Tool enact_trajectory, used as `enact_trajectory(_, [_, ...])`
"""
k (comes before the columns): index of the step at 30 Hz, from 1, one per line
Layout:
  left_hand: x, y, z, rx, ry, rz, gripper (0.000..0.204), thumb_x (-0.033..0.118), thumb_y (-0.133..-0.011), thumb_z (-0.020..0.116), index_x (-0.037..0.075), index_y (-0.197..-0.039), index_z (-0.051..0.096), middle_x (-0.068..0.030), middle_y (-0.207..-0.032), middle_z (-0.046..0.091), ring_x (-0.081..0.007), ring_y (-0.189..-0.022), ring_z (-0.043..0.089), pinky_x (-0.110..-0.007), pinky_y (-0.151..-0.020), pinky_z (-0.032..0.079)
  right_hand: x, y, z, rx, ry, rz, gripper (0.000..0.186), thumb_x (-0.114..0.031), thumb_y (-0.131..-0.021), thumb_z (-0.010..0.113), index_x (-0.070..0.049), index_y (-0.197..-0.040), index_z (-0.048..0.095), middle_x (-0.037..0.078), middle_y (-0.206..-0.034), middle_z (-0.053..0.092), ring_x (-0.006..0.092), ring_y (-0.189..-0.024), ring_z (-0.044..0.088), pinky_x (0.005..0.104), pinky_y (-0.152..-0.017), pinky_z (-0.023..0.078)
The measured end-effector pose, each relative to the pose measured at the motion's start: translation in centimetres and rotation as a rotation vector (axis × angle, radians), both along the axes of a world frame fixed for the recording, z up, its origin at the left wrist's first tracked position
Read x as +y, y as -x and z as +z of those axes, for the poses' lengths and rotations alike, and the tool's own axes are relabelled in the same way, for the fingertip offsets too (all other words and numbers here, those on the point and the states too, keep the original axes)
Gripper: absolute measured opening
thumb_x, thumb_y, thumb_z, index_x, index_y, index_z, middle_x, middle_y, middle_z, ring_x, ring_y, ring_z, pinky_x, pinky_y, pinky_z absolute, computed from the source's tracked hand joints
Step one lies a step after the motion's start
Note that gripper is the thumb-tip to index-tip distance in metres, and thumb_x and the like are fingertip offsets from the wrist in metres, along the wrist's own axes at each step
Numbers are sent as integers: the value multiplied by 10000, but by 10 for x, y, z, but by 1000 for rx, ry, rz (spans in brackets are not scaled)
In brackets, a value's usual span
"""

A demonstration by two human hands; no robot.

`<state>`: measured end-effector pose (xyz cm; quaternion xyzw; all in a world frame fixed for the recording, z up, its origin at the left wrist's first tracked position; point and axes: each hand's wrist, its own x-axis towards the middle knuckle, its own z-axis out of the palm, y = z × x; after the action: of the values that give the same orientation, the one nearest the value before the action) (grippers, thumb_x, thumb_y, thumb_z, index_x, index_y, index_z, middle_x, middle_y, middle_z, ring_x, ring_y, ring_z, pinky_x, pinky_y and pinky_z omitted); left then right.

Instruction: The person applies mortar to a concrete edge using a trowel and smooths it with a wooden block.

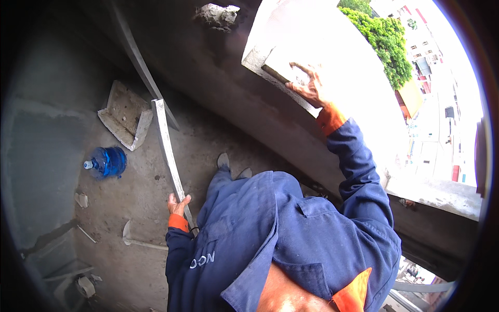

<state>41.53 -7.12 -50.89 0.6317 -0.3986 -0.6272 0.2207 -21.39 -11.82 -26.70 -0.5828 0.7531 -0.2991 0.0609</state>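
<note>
My left hand (pixel 179 207) grips a long, pale, straight bar (pixel 167 145), which angles up from my side across the view. Its upper end overlaps a second grey bar (pixel 135 52) near the wall. My right hand (pixel 309 86) reaches to the white concrete ledge (pixel 358 93) with curled fingers on a flat piece with a dark, straight edge (pixel 275 73) at the ledge's inner edge; glare hides much of that piece. My feet (pixel 223 160) show on the dusty floor beyond my body.
A dirty pale trough (pixel 125 114) and a blue water jug lying on its side (pixel 108 162) are on the floor at left, with offcuts (pixel 140 242) and scraps nearer the grey wall (pixel 41 156). Beyond the ledge lies a drop toward trees (pixel 384 47) and buildings.
</note>
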Motion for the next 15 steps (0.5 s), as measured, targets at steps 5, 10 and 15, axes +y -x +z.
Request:
enact_trajectory(5, [-11, 14, 9, 32, -4, 25, 637, 166, -656, 921, 9, -1151, 553, -97, -1065, 645, -186, -960, 609, -324, -875, 497, -43, -3, -4, -146, -102, -37, 640, -421, -695, 813, -157, -1247, 626, 172, -1158, 596, 362, -1162, 490, 508, -1011, 370])
enact_trajectory(10, [-23, 17, 13, 34, -2, 27, 634, 139, -650, 920, 7, -1151, 554, -107, -1076, 647, -200, -993, 613, -330, -901, 488, -51, -15, -6, 19, -238, -72, 656, -428, -655, 819, -212, -1245, 633, 177, -1121, 602, 383, -1119, 491, 553, -981, 361])
enact_trajectory(15, [-26, 1, 9, 25, -11, 23, 622, 140, -656, 914, 6, -1149, 560, -107, -1094, 646, -208, -1013, 607, -346, -930, 468, -5, -9, -2, -103, -189, -29, 715, -420, -644, 827, -166, -1275, 604, 126, -1304, 579, 423, -1340, 363, 562, -1140, 234])
